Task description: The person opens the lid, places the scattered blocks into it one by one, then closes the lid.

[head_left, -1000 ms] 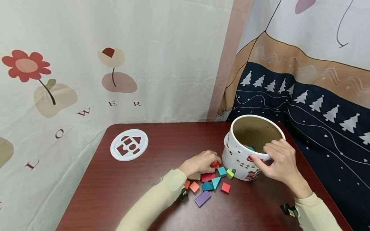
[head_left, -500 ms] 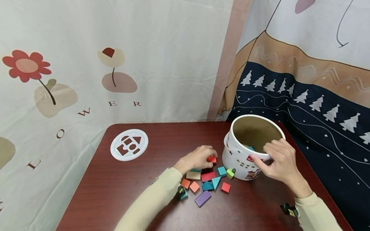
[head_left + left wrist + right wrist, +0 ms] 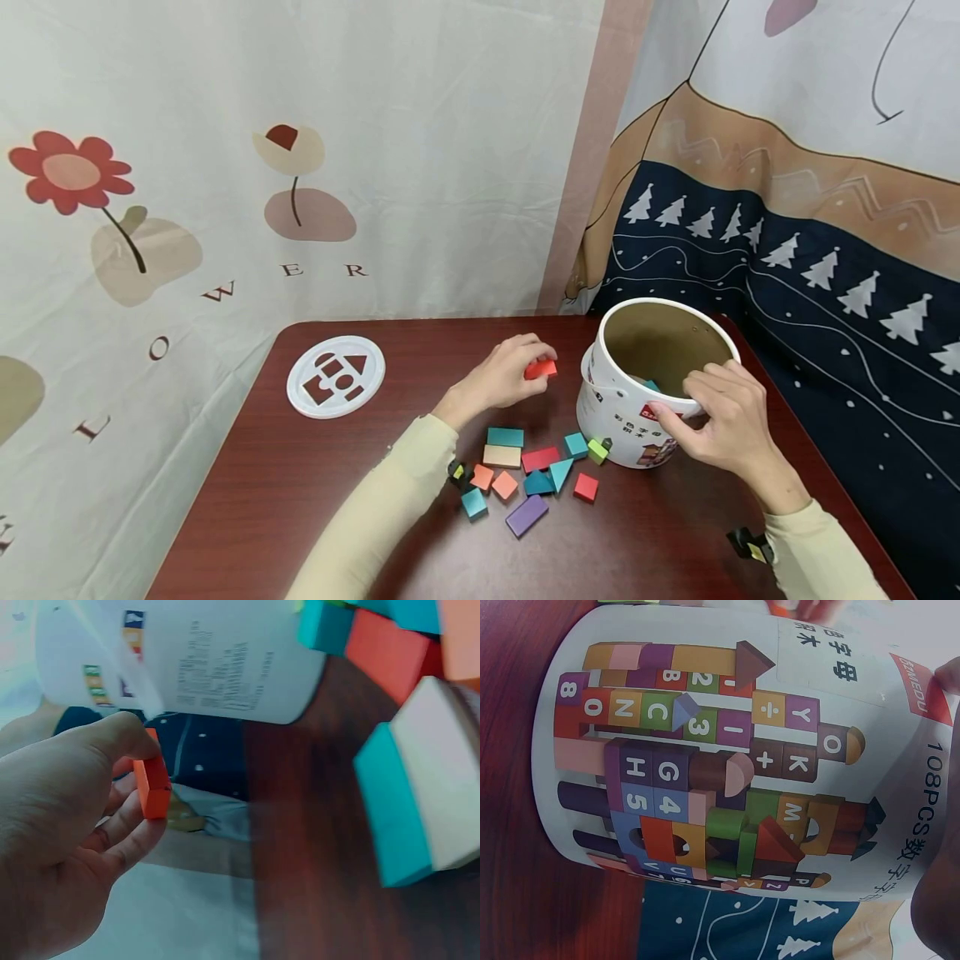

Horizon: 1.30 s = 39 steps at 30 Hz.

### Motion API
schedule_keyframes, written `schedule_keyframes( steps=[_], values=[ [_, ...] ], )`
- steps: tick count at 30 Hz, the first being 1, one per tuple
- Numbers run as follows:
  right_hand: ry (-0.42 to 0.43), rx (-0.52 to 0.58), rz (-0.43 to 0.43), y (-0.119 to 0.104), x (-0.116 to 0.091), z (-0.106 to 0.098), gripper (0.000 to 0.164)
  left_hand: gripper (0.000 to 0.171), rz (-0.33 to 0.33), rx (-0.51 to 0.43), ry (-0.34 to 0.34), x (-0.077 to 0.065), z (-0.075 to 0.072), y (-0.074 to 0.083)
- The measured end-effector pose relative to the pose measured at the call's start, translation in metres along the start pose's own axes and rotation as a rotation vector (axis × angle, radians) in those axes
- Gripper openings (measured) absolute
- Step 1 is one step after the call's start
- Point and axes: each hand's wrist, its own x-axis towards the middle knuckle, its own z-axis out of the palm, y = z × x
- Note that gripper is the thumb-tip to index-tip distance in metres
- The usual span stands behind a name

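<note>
I see the left hand (image 3: 498, 375) pinching a red block (image 3: 541, 369) just left of the bucket (image 3: 630, 417); the right hand (image 3: 731, 429) grips the bucket's near-right edge, I'd judge to steady it.

We see the left hand (image 3: 497, 372) has pulled away from the block pile (image 3: 540, 460) toward the far table edge (image 3: 442, 332), taking the pinched red block (image 3: 541, 369) with it. We now get full sight of the long teal block (image 3: 506, 437) and lower-left teal cube (image 3: 474, 504), both hidden a second ago.
</note>
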Motion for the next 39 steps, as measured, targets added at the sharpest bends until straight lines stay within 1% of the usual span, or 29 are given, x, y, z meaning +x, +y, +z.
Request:
schedule_keyframes(
  steps=[5, 11, 18, 22, 25, 29, 34, 39],
  values=[
    [0.007, 0.005, -0.001, 0.0, 0.0, 0.0, 0.055, 0.034, 0.053, 0.014, 0.082, 0.009, -0.016, 0.005],
    [0.0, -0.002, 0.0, 0.001, -0.001, 0.0, 0.056, 0.031, 0.107, -0.021, 0.173, 0.02, -0.033, 0.016],
    [-0.004, -0.004, 0.003, 0.002, -0.003, 0.001, 0.056, 0.029, 0.157, -0.069, 0.241, 0.035, -0.049, 0.03],
    [-0.002, -0.003, 0.002, 0.002, -0.003, 0.001, 0.055, 0.031, 0.187, -0.079, 0.273, 0.046, -0.056, 0.043],
    [-0.001, -0.003, 0.002, 0.002, -0.003, 0.001, 0.056, 0.033, 0.219, -0.088, 0.274, 0.054, -0.059, 0.054],
    [-0.002, -0.003, 0.001, 0.002, -0.003, 0.001, 0.056, 0.035, 0.256, -0.1, 0.251, 0.064, -0.06, 0.069],
    [-0.002, -0.002, -0.005, 0.003, -0.003, 0.001, 0.056, 0.036, 0.277, -0.107, 0.216, 0.074, -0.059, 0.086],
    [-0.007, -0.005, -0.01, 0.003, -0.002, 0.001, 0.056, 0.038, 0.316, -0.088, 0.185, 0.083, -0.055, 0.1]
  ],
)
